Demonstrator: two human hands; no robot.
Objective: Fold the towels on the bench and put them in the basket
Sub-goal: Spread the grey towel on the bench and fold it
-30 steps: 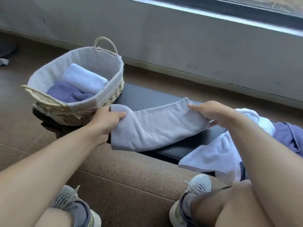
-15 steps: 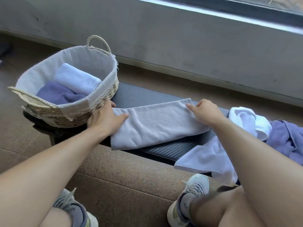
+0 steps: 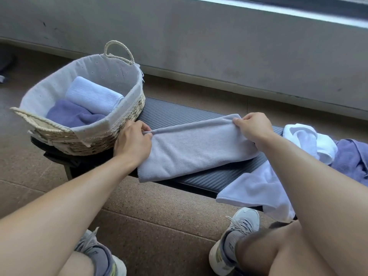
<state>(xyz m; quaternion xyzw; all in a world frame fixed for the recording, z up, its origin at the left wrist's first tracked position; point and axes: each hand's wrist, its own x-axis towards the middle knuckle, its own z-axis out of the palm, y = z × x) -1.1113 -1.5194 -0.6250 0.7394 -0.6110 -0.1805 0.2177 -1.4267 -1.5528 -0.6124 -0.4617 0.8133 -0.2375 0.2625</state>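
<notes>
Both hands have shifted to the grey towel's (image 3: 196, 148) far edge since half a second ago. From the left: the lined basket (image 3: 127, 84) holds two folded towels; the left hand (image 3: 133, 144) pinches the towel's left far corner, the right hand (image 3: 253, 129) its right one. Its long axis runs left-right along the surface (image 3: 175, 112); white (image 3: 256, 188) and purple (image 3: 352, 158) towels lie rightward.

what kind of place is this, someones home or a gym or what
Hard to say; maybe a gym or home corner by a window. Clues: a low black padded bench, a bare concrete wall and a speckled cork-like floor.
</notes>
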